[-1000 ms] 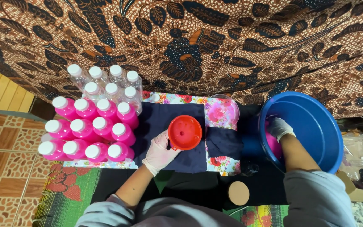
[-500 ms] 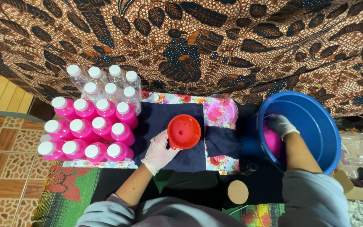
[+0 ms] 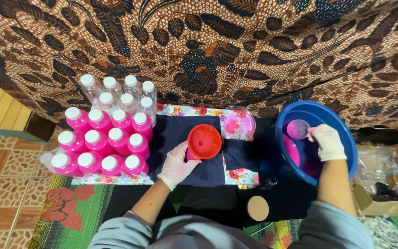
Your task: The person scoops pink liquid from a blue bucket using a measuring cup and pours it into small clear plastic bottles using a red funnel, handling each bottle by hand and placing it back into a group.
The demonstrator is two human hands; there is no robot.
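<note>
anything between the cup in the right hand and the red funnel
Nothing visible. The right hand holds the small cup inside the blue basin; only the basin's rim and bare dark cloth lie before the red funnel, steadied by the left hand.

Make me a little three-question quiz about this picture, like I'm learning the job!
1. True or false: the red funnel is steadied by the left hand.
2. What does the right hand hold over the blue basin? A) a small cup B) a spoon C) a bottle cap
3. What colour is the liquid in the capped bottles nearest the funnel?

Key: 1 true; 2 A; 3 pink.
</note>
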